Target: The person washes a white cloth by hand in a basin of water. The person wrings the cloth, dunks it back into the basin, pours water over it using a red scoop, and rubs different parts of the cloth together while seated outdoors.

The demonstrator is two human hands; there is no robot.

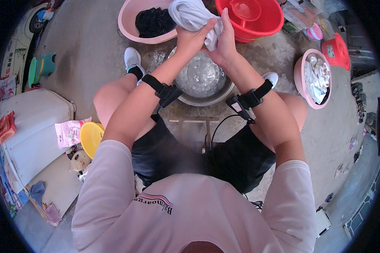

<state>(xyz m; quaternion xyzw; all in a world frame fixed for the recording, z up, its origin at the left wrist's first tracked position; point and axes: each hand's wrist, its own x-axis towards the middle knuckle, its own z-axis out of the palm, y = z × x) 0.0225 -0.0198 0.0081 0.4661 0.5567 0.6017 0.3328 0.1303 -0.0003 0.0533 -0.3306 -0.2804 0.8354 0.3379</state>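
Observation:
A bundled white cloth (193,14) is gripped by both my hands, raised at the far edge of a round metal basin (205,101). My left hand (190,39) wraps its near left side, the thumb laid across the folds. Against the right side presses my right hand (226,41), its thumb pointing away from me. Water (202,74) lies in the basin below. Just beyond my left hand is a pink tub (126,22) holding dark wet cloth (153,22). Behind my right hand stands a red tub (274,25) with a red dipper (245,9) in it.
To the right, a pink basin (299,74) holds white and dark cloth, near a red bucket (335,52). At left are a yellow basin (90,139), a pink packet (70,132), a jug (80,160) and a large white box (38,126). A cable (213,129) hangs between my knees.

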